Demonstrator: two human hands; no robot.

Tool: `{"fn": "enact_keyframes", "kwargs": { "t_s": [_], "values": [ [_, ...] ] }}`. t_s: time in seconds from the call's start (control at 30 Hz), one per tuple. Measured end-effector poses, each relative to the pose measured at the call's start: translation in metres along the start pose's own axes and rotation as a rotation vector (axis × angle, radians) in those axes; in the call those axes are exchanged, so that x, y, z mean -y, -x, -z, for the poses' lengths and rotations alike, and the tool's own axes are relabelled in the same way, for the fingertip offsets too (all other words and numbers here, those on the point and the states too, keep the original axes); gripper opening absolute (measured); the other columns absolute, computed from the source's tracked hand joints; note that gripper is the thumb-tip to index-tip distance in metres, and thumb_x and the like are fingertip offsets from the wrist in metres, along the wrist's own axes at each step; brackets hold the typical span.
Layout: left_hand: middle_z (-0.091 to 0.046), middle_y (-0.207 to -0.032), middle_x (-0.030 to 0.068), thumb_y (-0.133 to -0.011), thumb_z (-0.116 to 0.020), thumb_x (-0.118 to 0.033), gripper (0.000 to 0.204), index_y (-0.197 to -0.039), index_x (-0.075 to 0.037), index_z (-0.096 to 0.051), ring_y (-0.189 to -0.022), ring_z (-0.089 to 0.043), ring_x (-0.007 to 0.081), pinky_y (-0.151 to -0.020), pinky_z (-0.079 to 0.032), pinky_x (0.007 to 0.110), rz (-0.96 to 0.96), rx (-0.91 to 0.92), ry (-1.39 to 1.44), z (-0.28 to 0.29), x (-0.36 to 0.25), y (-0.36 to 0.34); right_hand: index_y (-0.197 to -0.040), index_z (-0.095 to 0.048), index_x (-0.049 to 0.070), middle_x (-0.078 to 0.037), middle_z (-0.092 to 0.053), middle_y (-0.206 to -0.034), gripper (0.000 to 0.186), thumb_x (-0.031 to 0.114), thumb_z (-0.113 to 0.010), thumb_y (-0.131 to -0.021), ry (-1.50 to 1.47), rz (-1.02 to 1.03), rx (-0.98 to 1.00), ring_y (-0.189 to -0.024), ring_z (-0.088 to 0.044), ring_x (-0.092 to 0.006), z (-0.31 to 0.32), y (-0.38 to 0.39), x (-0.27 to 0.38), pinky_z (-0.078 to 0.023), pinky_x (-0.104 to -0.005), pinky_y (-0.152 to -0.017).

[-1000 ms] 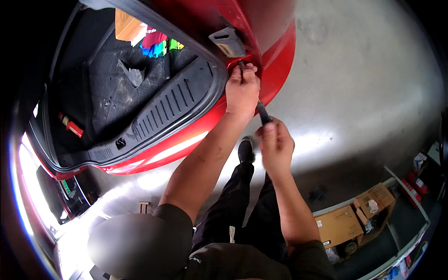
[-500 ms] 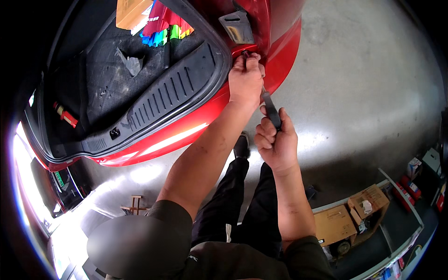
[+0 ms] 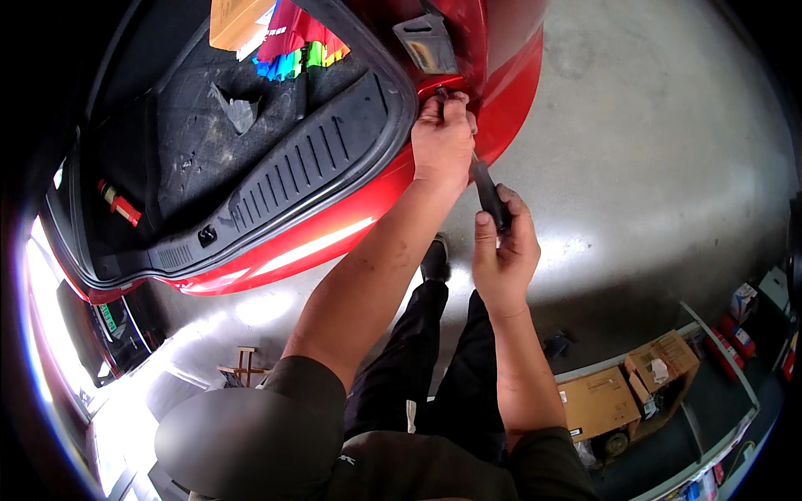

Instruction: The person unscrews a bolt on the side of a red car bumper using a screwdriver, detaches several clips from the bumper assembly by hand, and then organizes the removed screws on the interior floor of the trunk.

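A screwdriver (image 3: 488, 194) with a black handle and a thin metal shaft slants up to the rear corner of a red car (image 3: 511, 125). My right hand (image 3: 508, 257) pinches the handle's end between thumb and fingers. Ahead of it, my left hand (image 3: 443, 144) is closed around the shaft, pressed near the narrow red ledge beside the trunk opening. The tip and whatever it meets are hidden by my left fingers. Just above that hand is a dark grey bracket-like panel (image 3: 426, 46) at the edge of the trunk opening.
In the open trunk lie a colourful umbrella (image 3: 291, 42), a cardboard box (image 3: 237, 23), a torn grey piece (image 3: 240, 113) and a red cylinder (image 3: 121, 206). Behind me at right, a low cart (image 3: 697, 434) carries cardboard boxes (image 3: 598, 402). A small wooden stand (image 3: 244, 364) is at lower left.
My right hand has loosened and turned on the screwdriver's handle, its thumb now extended and its fingers raised along the far side. My left hand keeps its place on the shaft.
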State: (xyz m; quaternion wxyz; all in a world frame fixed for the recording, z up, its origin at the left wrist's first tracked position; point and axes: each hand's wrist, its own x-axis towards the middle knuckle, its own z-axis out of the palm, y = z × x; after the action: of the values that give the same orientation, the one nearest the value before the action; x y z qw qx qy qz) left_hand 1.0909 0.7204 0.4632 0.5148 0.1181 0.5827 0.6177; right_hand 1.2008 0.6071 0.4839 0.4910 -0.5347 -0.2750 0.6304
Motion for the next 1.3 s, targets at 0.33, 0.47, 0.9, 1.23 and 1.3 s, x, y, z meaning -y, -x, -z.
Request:
{"fn": "enact_keyframes", "kwargs": {
  "t_s": [0.33, 0.47, 0.9, 1.23, 1.3],
  "values": [
    [-0.055, -0.072, -0.0008, -0.103, -0.055, -0.019, 0.014, -0.104, -0.008, -0.063, -0.059, -0.047, 0.0080, -0.053, -0.039, 0.024, -0.038, 0.002, -0.015, 0.002, 0.001, -0.002, -0.122, -0.063, 0.002, -0.004, -0.059, -0.075, 0.049, 0.045, -0.040, -0.113, 0.274, 0.246, 0.017, -0.056, -0.043, -0.0103, 0.005, -0.008, -0.009, -0.036, -0.0233, -0.052],
    [-0.055, -0.072, -0.0008, -0.103, -0.055, -0.018, 0.013, -0.103, -0.008, -0.063, -0.059, -0.046, 0.0080, -0.052, -0.039, 0.024, 0.004, -0.015, 0.014, -0.003, -0.002, 0.002, -0.127, -0.061, -0.002, -0.006, -0.060, -0.078, 0.030, 0.020, -0.062, -0.106, -0.930, -0.606, 0.458, -0.064, -0.055, -0.0089, 0.029, -0.014, -0.001, -0.046, -0.0221, -0.061],
    [-0.056, -0.073, 0.0004, -0.102, -0.057, -0.017, 0.011, -0.105, -0.009, -0.064, -0.058, -0.047, 0.0090, -0.051, -0.038, 0.025, -0.022, -0.013, 0.011, 0.002, 0.002, -0.003, -0.119, -0.061, 0.002, -0.004, -0.065, -0.087, 0.038, 0.038, -0.056, -0.109, 0.077, 0.059, -0.052, -0.064, -0.049, -0.0055, -0.004, 0.001, 0.005, -0.042, -0.0209, -0.059],
    [-0.053, -0.069, 0.0018, -0.106, -0.050, -0.027, 0.023, -0.108, -0.006, -0.060, -0.055, -0.045, 0.0113, -0.051, -0.037, 0.028, 0.118, 0.239, -0.017, 0.021, -0.002, 0.013, -0.117, -0.064, 0.004, -0.001, -0.050, -0.064, 0.058, 0.048, -0.026, -0.114, -0.951, -0.812, 0.377, -0.052, -0.033, -0.0100, 0.009, -0.012, 0.017, -0.028, -0.0249, -0.048],
    [-0.051, -0.068, 0.0009, -0.107, -0.049, -0.027, 0.023, -0.106, -0.005, -0.058, -0.055, -0.044, 0.0114, -0.051, -0.036, 0.029, 0.076, 0.162, 0.017, 0.014, 0.001, 0.007, -0.121, -0.060, 0.001, -0.003, -0.053, -0.068, 0.043, 0.039, -0.041, -0.113, -0.722, -0.661, 0.323, -0.055, -0.041, -0.0143, 0.007, -0.010, 0.006, -0.037, -0.0280, -0.051]
  ]
}}
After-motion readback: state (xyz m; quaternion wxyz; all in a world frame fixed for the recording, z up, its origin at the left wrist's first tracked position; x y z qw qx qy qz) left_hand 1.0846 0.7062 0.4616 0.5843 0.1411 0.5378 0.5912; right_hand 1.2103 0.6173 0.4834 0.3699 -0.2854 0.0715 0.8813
